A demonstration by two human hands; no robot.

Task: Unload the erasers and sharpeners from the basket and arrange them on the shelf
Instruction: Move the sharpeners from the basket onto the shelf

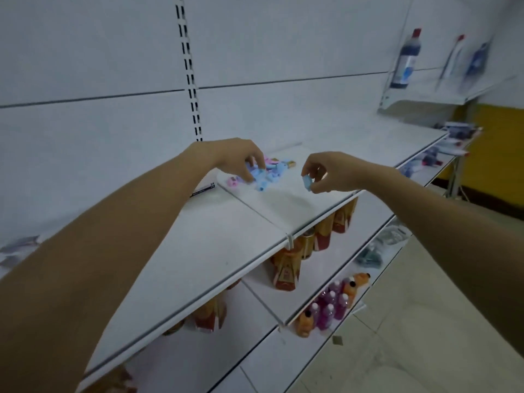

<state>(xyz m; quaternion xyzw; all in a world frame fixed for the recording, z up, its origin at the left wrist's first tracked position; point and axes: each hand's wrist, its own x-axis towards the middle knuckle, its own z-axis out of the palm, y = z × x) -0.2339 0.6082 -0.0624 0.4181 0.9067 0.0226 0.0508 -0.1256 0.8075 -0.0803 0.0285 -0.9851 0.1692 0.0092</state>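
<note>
Shelf [255, 211] pile [273, 167] blurs under left hand [226, 160], grip unclear; right hand [331, 171] pinches blue piece [307, 184].

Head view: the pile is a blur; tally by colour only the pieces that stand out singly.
Blue pieces: 2, one pinched by right hand, one before pile.
Pink piece: 1, left of pile.
Tan piece: 1, right of pile.
Total: 4.

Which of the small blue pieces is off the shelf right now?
The blue piece pinched by the right hand, held over the shelf to the right of the pile. The other blue ones lie in that pile by the left hand.
</note>
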